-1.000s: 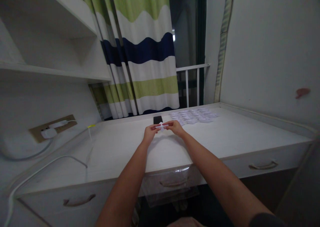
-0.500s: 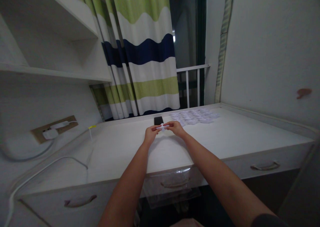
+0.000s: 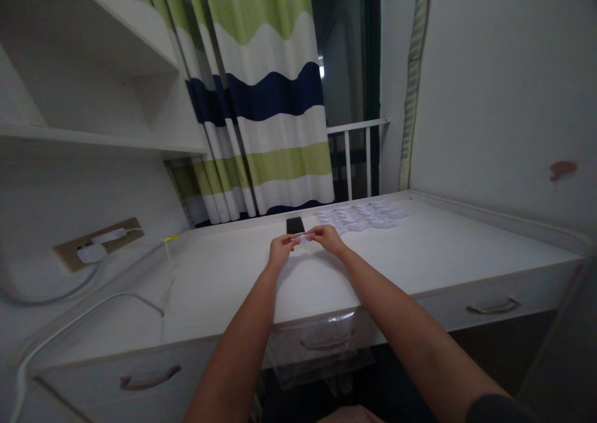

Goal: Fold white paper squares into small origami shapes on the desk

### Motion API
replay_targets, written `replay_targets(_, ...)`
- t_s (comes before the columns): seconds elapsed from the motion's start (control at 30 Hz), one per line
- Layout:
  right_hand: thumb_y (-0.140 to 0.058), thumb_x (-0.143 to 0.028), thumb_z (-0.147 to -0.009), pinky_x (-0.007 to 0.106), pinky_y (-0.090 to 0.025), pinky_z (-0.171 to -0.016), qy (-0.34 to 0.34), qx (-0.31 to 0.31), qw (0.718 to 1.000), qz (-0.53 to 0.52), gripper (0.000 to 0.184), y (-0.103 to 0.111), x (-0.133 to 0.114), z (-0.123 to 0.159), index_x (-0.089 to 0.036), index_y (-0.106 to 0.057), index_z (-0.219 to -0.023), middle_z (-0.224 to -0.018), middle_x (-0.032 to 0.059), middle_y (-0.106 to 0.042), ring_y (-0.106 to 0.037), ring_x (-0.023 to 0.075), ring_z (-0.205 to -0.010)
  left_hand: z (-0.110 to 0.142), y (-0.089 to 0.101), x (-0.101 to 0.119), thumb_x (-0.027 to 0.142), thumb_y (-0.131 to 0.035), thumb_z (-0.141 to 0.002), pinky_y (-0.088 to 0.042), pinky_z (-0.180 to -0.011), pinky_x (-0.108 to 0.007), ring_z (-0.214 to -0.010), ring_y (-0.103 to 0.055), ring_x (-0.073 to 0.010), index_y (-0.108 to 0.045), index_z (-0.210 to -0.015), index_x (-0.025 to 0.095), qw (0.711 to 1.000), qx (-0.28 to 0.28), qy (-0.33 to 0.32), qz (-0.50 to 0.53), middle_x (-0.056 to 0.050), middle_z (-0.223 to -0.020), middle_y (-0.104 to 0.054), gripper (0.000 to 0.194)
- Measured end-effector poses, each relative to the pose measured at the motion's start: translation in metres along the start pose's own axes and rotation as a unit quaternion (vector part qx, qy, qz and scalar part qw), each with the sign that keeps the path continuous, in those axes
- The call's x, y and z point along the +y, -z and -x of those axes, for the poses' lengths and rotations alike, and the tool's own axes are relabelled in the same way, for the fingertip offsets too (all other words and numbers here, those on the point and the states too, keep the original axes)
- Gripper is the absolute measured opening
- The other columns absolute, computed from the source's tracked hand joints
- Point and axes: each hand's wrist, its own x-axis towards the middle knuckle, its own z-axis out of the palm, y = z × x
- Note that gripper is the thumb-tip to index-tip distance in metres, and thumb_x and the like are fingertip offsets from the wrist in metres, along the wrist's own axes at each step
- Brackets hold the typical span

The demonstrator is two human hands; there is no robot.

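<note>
My left hand (image 3: pixel 280 250) and my right hand (image 3: pixel 328 237) meet above the middle of a white desk (image 3: pixel 420 255). Both pinch a small white slip of paper (image 3: pixel 301 237) between their fingertips, one at each end. Just behind the slip a black phone (image 3: pixel 295 224) lies flat on the desk. A spread of several similar white slips (image 3: pixel 361 215) covers the desk's far right part, beyond my right hand.
White shelves (image 3: pixel 93 138) rise on the left above a wall socket (image 3: pixel 96 244) with a plug and white cables (image 3: pixel 84 314). A striped curtain (image 3: pixel 265 99) hangs behind the desk. Drawers with handles (image 3: pixel 492 306) run under the front edge.
Both hands stay pinched on the slip in nearly the same place; only the fingers have shifted slightly. The view has moved a little.
</note>
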Motion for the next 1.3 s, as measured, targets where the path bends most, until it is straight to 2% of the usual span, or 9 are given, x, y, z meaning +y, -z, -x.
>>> replay_targets(0.3, -0.062, -0.025, -0.066, 0.024, -0.042, -0.063, 0.003, -0.002, 1.0, 0.006, 0.016, -0.0008, 0.0056, -0.0019, -0.015, -0.07, -0.076, -0.07, 0.0044, -0.067, -0.058, 0.0147, -0.066, 0.001, 0.0017, 0.0012, 0.025, -0.065, -0.057, -0.042, -0.048, -0.019, -0.066, -0.056, -0.0135, -0.069, -0.077, 0.016, 1.0, -0.005, 0.004, -0.008, -0.005, -0.075, -0.066, 0.022)
replay_targets(0.47, -0.065, -0.026, -0.061, 0.025, -0.043, -0.066, 0.021, 0.011, 0.999, -0.022, 0.014, -0.0004, 0.0054, -0.0019, -0.016, -0.069, -0.069, -0.075, 0.0055, -0.067, -0.059, 0.016, -0.071, 0.0028, 0.0027, 0.0025, 0.03, -0.069, -0.054, -0.044, -0.048, -0.02, -0.071, -0.056, -0.0142, -0.067, -0.069, 0.016, 1.0, 0.001, -0.02, -0.011, -0.006, -0.088, -0.062, 0.021)
replay_targets(0.67, -0.064, -0.03, -0.06, 0.025, -0.043, -0.061, -0.03, -0.017, 0.994, -0.103, 0.021, -0.0033, 0.0034, -0.0013, -0.013, -0.068, -0.071, -0.065, 0.0041, -0.066, -0.058, 0.0139, -0.062, 0.005, -0.0011, 0.0035, 0.031, -0.068, -0.056, -0.046, -0.054, -0.024, -0.066, -0.058, -0.0142, -0.062, -0.078, 0.014, 0.998, -0.042, 0.033, 0.042, -0.004, -0.072, -0.064, 0.029)
replay_targets(0.83, -0.067, -0.032, -0.056, 0.024, -0.042, -0.057, -0.054, -0.023, 0.986, -0.156, 0.027, -0.0043, 0.0002, 0.001, -0.01, -0.068, -0.071, -0.06, 0.004, -0.065, -0.056, 0.0121, -0.057, 0.0066, -0.0025, 0.002, 0.03, -0.069, -0.055, -0.045, -0.055, -0.024, -0.063, -0.06, -0.0146, -0.062, -0.08, 0.013, 0.995, -0.08, 0.044, 0.038, -0.006, -0.072, -0.066, 0.031)
replay_targets(1.07, -0.067, -0.037, -0.056, 0.024, -0.044, -0.056, -0.098, -0.014, 0.972, -0.214, 0.032, -0.0041, -0.0016, 0.003, -0.01, -0.067, -0.075, -0.061, 0.0041, -0.065, -0.056, 0.0104, -0.055, 0.0038, -0.0008, 0.0003, 0.033, -0.071, -0.053, -0.045, -0.056, -0.026, -0.058, -0.059, -0.0143, -0.062, -0.072, 0.011, 0.996, -0.058, 0.045, 0.051, -0.007, -0.066, -0.066, 0.031)
replay_targets(1.3, -0.067, -0.041, -0.056, 0.023, -0.044, -0.055, -0.077, -0.018, 0.973, -0.218, 0.032, -0.0047, 0.0031, 0.0009, -0.011, -0.063, -0.068, -0.057, 0.0026, -0.064, -0.055, 0.0095, -0.052, 0.0035, -0.0006, 0.0005, 0.031, -0.07, -0.056, -0.046, -0.057, -0.026, -0.055, -0.059, -0.0139, -0.062, -0.072, 0.01, 0.994, -0.073, 0.064, 0.059, -0.007, -0.062, -0.065, 0.029)
